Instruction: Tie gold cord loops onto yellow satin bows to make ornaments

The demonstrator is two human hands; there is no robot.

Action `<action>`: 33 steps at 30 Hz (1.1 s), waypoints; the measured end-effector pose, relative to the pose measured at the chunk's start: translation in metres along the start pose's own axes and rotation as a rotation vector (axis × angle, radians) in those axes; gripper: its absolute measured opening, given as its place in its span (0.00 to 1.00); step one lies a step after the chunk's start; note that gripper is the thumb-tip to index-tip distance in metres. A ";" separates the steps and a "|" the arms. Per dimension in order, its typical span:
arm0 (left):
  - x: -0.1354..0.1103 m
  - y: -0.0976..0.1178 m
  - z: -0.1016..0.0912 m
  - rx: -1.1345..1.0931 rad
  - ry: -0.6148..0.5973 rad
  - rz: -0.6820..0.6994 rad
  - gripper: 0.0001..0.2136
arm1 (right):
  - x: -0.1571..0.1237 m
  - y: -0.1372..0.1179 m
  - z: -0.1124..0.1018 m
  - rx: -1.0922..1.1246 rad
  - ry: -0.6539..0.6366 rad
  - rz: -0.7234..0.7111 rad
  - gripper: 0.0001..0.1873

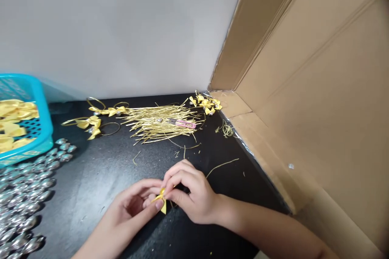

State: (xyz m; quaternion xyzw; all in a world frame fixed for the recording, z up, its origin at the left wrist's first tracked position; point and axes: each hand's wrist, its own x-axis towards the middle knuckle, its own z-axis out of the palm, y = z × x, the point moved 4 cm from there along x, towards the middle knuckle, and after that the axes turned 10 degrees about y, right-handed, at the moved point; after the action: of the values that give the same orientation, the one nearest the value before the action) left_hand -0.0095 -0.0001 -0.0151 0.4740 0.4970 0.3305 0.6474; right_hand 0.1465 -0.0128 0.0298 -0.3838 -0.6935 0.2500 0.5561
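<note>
A small yellow ribbon bow (164,206) is pinched between both hands, low over the black table. My left hand (136,200) closes thumb and fingers on the bow's left side. From the right, my right hand (190,192) grips the bow's upper part between thumb and fingertips. A thin gold cord (221,166) runs out past the right hand across the table; whether it joins the bow is hidden. Just beyond the hands lies a loose pile of gold twist ties (152,125), with pink-handled snips (184,124) on top.
A turquoise basket (45,121) of yellow bows stands at the left. Rows of silver bells or beads (33,186) cover the table's left side. Finished-looking bows (91,123) with gold loops lie behind, more bows (208,103) at the back right. Cardboard (304,89) walls the right edge.
</note>
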 end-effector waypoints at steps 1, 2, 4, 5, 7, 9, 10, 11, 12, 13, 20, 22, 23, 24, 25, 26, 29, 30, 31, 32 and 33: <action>0.000 0.000 0.001 -0.011 -0.009 0.007 0.10 | 0.000 0.002 0.001 0.032 -0.017 0.026 0.08; -0.001 0.000 0.001 -0.033 -0.016 0.006 0.10 | 0.000 0.003 0.002 0.051 -0.025 0.049 0.07; -0.001 -0.003 0.001 -0.095 -0.024 -0.007 0.12 | -0.001 0.006 0.003 0.060 -0.014 0.088 0.07; 0.000 -0.004 0.000 -0.134 -0.018 -0.014 0.14 | -0.002 0.008 0.003 0.061 0.001 0.109 0.08; 0.000 -0.006 -0.001 -0.178 -0.011 -0.010 0.15 | -0.005 0.012 0.003 0.061 0.025 0.165 0.09; 0.000 -0.006 0.000 -0.196 -0.022 -0.006 0.15 | -0.007 0.015 0.003 0.052 0.036 0.211 0.07; 0.000 -0.006 0.001 -0.205 -0.020 -0.003 0.15 | -0.007 0.016 0.003 0.043 0.042 0.219 0.07; 0.000 -0.005 0.002 -0.208 -0.020 -0.008 0.17 | -0.008 0.016 0.002 0.031 0.047 0.213 0.07; -0.001 -0.005 0.003 -0.210 -0.012 -0.015 0.18 | -0.008 0.016 0.002 0.013 0.054 0.194 0.09; -0.001 -0.004 0.003 -0.211 -0.004 -0.023 0.19 | -0.008 0.015 0.001 -0.010 0.059 0.163 0.10; -0.006 -0.002 0.008 -0.183 -0.009 -0.009 0.22 | -0.006 0.005 0.003 -0.201 -0.044 0.073 0.06; -0.007 0.000 0.008 -0.188 -0.024 0.005 0.21 | -0.005 0.003 0.005 -0.218 -0.089 0.140 0.06; -0.007 0.001 0.008 -0.187 -0.033 0.009 0.19 | -0.004 0.002 0.004 -0.209 -0.104 0.167 0.06; -0.007 0.003 0.008 -0.182 -0.041 0.010 0.17 | -0.002 0.000 0.004 -0.192 -0.108 0.186 0.06; -0.007 0.004 0.008 -0.174 -0.043 0.007 0.16 | 0.000 -0.002 0.002 -0.168 -0.101 0.195 0.06; -0.006 0.005 0.007 -0.163 -0.039 0.002 0.16 | 0.004 -0.004 -0.001 -0.135 -0.083 0.195 0.07; -0.003 0.009 0.004 -0.143 0.017 -0.016 0.17 | 0.026 -0.013 -0.016 0.049 0.039 0.173 0.09; -0.002 0.010 0.003 -0.138 0.035 -0.017 0.18 | 0.037 -0.016 -0.022 0.139 0.090 0.176 0.09; -0.001 0.010 0.002 -0.130 0.046 -0.018 0.18 | 0.048 -0.019 -0.029 0.220 0.125 0.196 0.08; -0.001 0.010 0.002 -0.121 0.053 -0.017 0.18 | 0.060 -0.022 -0.036 0.290 0.166 0.213 0.07; 0.000 0.010 0.002 -0.113 0.058 -0.017 0.17 | 0.071 -0.026 -0.044 0.363 0.204 0.223 0.07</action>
State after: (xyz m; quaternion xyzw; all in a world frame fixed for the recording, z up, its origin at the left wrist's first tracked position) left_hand -0.0077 0.0027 -0.0053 0.4228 0.5002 0.3659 0.6612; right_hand 0.1760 0.0264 0.1024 -0.3750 -0.5307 0.3905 0.6521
